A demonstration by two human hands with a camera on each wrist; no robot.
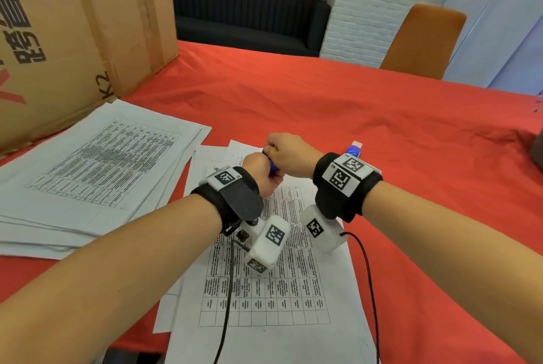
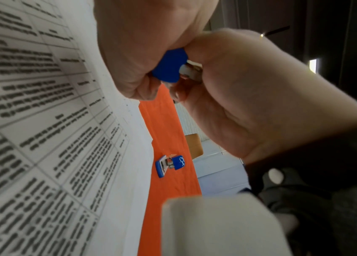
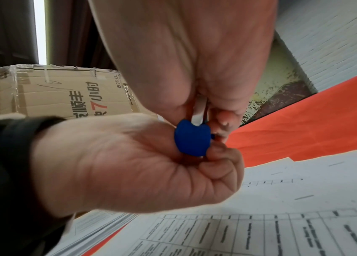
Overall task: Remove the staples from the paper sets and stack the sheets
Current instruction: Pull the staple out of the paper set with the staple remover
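While held up over the far end of the stapled paper set (image 1: 264, 260), with the loose stack (image 1: 88, 172) off to the left on the worktop (image 1: 382, 143): blue staple remover (image 1: 271, 165) gripped at once by left hand (image 1: 260, 175) and right hand (image 1: 289, 154), both curled tight round it. Long axis roughly across, hand to hand; paper directly below, equally near both. Second blue tool (image 1: 354, 150) just beyond the right wrist.

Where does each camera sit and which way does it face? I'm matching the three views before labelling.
Head: on the head, looking forward and down at both forearms, left hand, right hand, printed sheets.
Left wrist: looks along the left hand at the blue staple remover; right hand opposite.
Right wrist: looks along the right hand; left hand below.
All share the remover.
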